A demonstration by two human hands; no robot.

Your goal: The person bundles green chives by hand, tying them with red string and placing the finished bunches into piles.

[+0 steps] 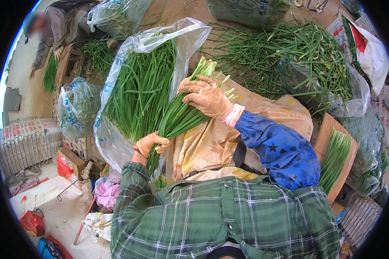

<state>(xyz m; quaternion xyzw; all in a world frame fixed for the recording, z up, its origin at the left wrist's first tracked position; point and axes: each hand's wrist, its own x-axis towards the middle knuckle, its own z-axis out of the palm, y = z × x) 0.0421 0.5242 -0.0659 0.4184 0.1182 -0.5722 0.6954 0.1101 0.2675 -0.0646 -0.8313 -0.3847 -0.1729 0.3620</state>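
A bunch of garlic chives [181, 113] slants across my lap, its pale cut ends up and to the right. My right hand [207, 97], in a thin glove, is closed around the bunch near those ends. Lower down, my gloved left hand [152, 144] grips the leafy end. Several stalks stick out loose beside my right hand. Just left of the bunch, a clear plastic bag [192, 35] stands wide open, packed with more garlic chives [139, 90]. A tan patterned apron [201, 149] covers my lap under the bunch.
A heap of loose green leaves [311, 55] spreads over the floor at the upper right. Beside my right elbow, cut chives [335, 158] lie on a wooden board [322, 129]. Another person [60, 26] works at the upper left. A filled plastic bag [79, 106] stands at left.
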